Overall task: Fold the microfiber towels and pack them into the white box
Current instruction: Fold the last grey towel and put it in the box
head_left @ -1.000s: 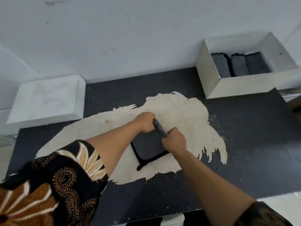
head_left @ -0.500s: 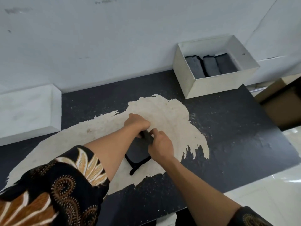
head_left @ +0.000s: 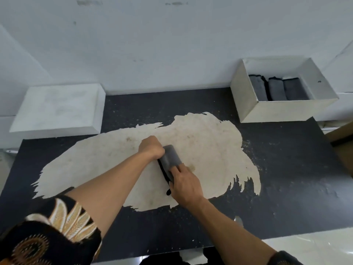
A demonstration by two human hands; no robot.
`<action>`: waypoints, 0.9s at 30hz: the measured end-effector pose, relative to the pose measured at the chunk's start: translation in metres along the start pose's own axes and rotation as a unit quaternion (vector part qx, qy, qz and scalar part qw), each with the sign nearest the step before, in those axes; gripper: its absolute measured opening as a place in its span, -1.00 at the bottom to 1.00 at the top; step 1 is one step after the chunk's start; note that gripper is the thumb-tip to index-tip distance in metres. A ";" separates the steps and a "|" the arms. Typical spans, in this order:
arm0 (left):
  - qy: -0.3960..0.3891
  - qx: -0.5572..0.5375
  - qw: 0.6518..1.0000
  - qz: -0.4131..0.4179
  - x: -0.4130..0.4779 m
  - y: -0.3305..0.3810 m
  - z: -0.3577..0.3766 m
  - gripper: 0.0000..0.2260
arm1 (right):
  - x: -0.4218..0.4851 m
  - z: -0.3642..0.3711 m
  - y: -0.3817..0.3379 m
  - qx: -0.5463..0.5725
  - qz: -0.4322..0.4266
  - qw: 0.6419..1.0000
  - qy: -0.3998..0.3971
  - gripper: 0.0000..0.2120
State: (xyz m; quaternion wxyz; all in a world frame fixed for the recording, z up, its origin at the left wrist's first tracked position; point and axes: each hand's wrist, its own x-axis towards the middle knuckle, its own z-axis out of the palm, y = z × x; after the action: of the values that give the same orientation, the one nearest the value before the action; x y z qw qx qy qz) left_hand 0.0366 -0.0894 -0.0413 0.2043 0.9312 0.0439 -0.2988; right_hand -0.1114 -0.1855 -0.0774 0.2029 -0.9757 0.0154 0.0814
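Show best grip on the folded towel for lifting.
Probably across the middle of the towel, from above: it lies as a narrow folded bundle, so a grip spanning both long sides should keep the layers together. The left hand and right hand cover its ends.

The left sleeve [head_left: 47,232] is short, black batik cloth with cream-and-gold feather shapes and brown dotted swirls; the right sleeve [head_left: 284,258] is black with faint brown motifs.

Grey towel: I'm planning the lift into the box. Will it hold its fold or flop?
Probably floppy: the grey towel bulges softly between the left hand and right hand. It may unfold if released, since its black edge trails loose.
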 end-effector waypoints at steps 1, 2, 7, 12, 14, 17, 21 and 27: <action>0.008 -0.001 1.000 0.010 0.001 -0.005 0.003 -0.95 | 0.000 0.004 0.000 -0.015 -0.003 1.000 -0.020 -0.70; 0.015 -0.003 1.000 0.015 0.001 -0.010 0.007 -0.94 | 0.000 0.006 0.000 -0.028 -0.006 0.999 -0.032 -0.68; 0.056 -0.013 0.997 0.042 0.004 -0.023 0.020 -0.96 | -0.002 0.007 0.001 -0.059 -0.050 0.997 -0.014 -0.65; 0.120 -0.002 0.992 -0.033 0.001 -0.029 0.030 -0.65 | 0.002 0.001 0.003 -0.055 -0.072 0.996 0.015 -0.69; 0.109 -0.016 0.989 -0.100 -0.006 -0.027 0.036 -0.56 | 0.007 -0.005 0.003 -0.057 -0.042 0.996 0.048 -0.74; 0.043 0.054 0.992 -0.101 -0.018 -0.021 0.052 -0.67 | 0.009 -0.005 0.005 -0.073 -0.013 0.997 -0.006 -0.72; 0.023 0.055 0.993 -0.106 -0.028 -0.015 0.063 -0.79 | 0.015 -0.004 0.003 -0.007 0.048 0.998 -0.032 -0.71; -0.013 -0.099 0.992 -0.074 -0.031 -0.015 0.065 -0.81 | 0.027 -0.007 0.009 0.276 0.229 0.933 -0.040 -0.39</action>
State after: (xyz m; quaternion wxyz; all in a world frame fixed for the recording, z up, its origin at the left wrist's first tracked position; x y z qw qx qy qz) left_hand -0.0271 -0.1011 -0.0770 0.2729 0.8969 0.1393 -0.3190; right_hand -0.0839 -0.1964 -0.0788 0.4407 -0.8471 0.2518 0.1573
